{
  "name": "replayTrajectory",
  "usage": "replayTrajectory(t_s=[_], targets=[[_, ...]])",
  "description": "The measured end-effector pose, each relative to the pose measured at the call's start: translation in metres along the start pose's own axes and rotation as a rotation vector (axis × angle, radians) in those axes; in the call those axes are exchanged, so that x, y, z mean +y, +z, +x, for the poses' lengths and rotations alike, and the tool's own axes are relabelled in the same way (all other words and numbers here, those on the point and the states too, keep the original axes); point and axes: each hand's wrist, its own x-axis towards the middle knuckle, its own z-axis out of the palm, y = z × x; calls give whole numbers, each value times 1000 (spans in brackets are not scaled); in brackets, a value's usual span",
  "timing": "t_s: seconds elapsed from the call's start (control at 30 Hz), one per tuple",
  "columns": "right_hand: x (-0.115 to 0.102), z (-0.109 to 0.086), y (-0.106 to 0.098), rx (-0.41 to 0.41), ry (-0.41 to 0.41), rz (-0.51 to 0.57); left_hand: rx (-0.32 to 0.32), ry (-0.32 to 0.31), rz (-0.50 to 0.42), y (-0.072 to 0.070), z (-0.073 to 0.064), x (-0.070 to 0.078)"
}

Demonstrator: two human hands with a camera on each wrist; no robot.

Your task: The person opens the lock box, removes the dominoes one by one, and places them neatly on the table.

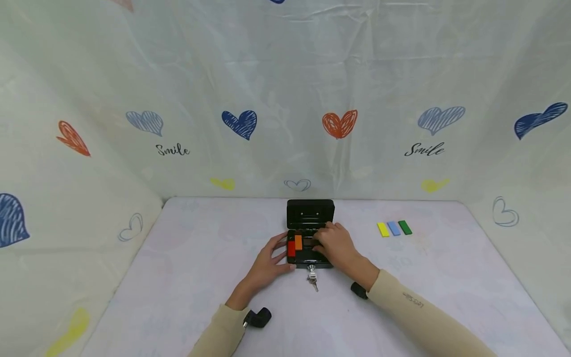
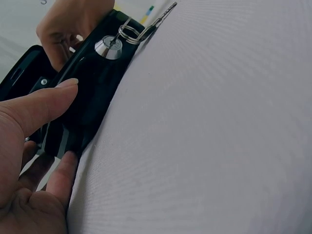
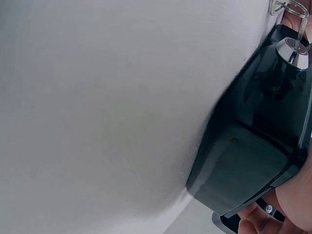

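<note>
A small black cash box (image 1: pixel 305 259) stands on the white table with its lid (image 1: pixel 310 214) raised. Inside, on the left, lie a red block (image 1: pixel 291 249) and an orange block (image 1: pixel 298 242). My left hand (image 1: pixel 264 267) holds the box's left side, thumb (image 2: pixel 53 103) on the front face and fingers against the side wall. Over the right half of the box, my right hand (image 1: pixel 336 244) reaches in with bent fingers; their tips are partly hidden, and I cannot tell whether they pinch anything. A silver lock (image 2: pixel 108 48) with keys (image 1: pixel 313 281) sits on the box's front.
To the right of the box, a yellow block (image 1: pixel 383 229), a blue block (image 1: pixel 394 228) and a green block (image 1: pixel 405 227) lie in a slanted row. Behind the table hangs a pale sheet (image 1: pixel 285 148) printed with hearts.
</note>
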Motion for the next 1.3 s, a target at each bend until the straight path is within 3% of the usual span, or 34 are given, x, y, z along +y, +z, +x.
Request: replayTrajectory(t_s=[0.33,0.87,1.3], targets=[[0,1,1,32,0,18,6,-3,13,0,0,0],[-10,11,0,-44,-16,-108,7,-4,17,0,1,-1],[-10,11,2,-30,-5,-80,13,-7,19,1,2,-1]])
